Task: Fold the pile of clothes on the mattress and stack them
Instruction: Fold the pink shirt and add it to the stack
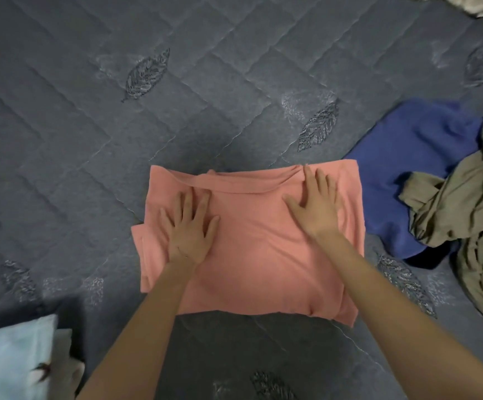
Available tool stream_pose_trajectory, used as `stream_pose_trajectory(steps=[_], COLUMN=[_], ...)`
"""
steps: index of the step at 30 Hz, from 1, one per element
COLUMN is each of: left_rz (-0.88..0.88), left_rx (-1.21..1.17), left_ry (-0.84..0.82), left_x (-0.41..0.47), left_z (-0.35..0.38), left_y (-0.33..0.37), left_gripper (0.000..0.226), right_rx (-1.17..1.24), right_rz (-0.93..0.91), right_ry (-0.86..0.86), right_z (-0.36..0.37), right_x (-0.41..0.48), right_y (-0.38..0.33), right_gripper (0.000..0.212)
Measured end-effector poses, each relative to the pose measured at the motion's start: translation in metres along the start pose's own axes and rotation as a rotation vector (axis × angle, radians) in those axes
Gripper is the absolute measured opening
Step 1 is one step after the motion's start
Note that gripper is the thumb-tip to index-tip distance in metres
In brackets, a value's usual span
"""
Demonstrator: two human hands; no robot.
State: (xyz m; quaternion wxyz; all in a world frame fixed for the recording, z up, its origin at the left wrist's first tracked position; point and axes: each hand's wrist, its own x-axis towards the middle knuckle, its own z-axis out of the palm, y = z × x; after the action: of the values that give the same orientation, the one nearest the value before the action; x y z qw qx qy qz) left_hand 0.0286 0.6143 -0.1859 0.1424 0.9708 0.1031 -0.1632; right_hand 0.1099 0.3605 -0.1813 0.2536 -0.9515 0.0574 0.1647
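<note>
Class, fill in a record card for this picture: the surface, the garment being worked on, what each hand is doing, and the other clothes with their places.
surface: dark grey quilted mattress with leaf pattern
garment in work: pink shirt, partly folded, flat in the middle
left hand: flat on the shirt's left part, fingers spread
right hand: flat on the shirt's upper right part, fingers straight
to the right: blue garment, a crumpled khaki garment partly over it
lower left: light blue cloth at the frame's edge

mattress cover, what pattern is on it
The mattress is dark grey, quilted in zigzag lines with scattered stitched leaf motifs; the head view shows it.
</note>
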Motion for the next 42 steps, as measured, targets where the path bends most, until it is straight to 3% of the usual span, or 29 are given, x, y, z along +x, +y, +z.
stream_pose_trajectory(steps=[3, 7, 10, 14, 18, 23, 27, 29, 33, 35, 39, 42], left_rz=[0.114, -0.026, -0.122, -0.188, -0.304, -0.169, -0.084, -0.149, -0.510, -0.656, -0.616, -0.650], left_rx=[-0.005, 0.003, -0.094, -0.102, -0.060, 0.008, 0.079, 0.048, -0.280, -0.408, -0.519, -0.628], left_ry=[-0.025, 0.017, 0.062, -0.010, 0.091, 0.051, 0.105, 0.192, 0.302, 0.273, 0.360, 0.432], left_x=[0.012, 0.040, 0.059, 0.049, -0.004, -0.049, -0.054, -0.069, -0.114, -0.126, -0.135, -0.134], left_z=[-0.002, -0.006, -0.015, -0.017, -0.003, 0.021, 0.017, 0.020, 0.031, 0.031, 0.023, 0.015], left_y=[0.008, 0.017, 0.020, 0.021, 0.007, -0.011, -0.031, -0.041, -0.039, -0.037, -0.040, -0.040], left_gripper=[0.068, 0.059, 0.058, 0.055, 0.054, 0.057, 0.058, 0.059, 0.067, 0.056, 0.012, 0.010], right_rx=[0.067, 0.218, 0.314, 0.134, 0.023, -0.231, -0.187, -0.150, -0.090, -0.037, 0.096, 0.288], right_rz=[-0.070, -0.030, 0.005, -0.081, -0.255, -0.221, -0.207, -0.190, 0.017, 0.101, 0.336, 0.509], right_ry=[0.207, 0.383, 0.452, 0.300, 0.219, -0.106, -0.071, -0.042, 0.038, 0.096, 0.148, 0.200], right_z=[0.004, -0.006, -0.015, -0.015, 0.003, 0.052, 0.047, 0.038, 0.026, 0.024, 0.029, 0.023], right_x=[0.017, 0.034, 0.047, 0.038, -0.011, -0.078, -0.091, -0.100, -0.133, -0.148, -0.164, -0.166], right_y=[-0.010, -0.020, -0.019, -0.010, -0.012, -0.011, 0.001, 0.014, 0.047, 0.058, 0.061, 0.060], right_gripper=[0.050, 0.017, 0.024, 0.050, 0.058, 0.079, 0.075, 0.074, 0.081, 0.093, 0.109, 0.106])
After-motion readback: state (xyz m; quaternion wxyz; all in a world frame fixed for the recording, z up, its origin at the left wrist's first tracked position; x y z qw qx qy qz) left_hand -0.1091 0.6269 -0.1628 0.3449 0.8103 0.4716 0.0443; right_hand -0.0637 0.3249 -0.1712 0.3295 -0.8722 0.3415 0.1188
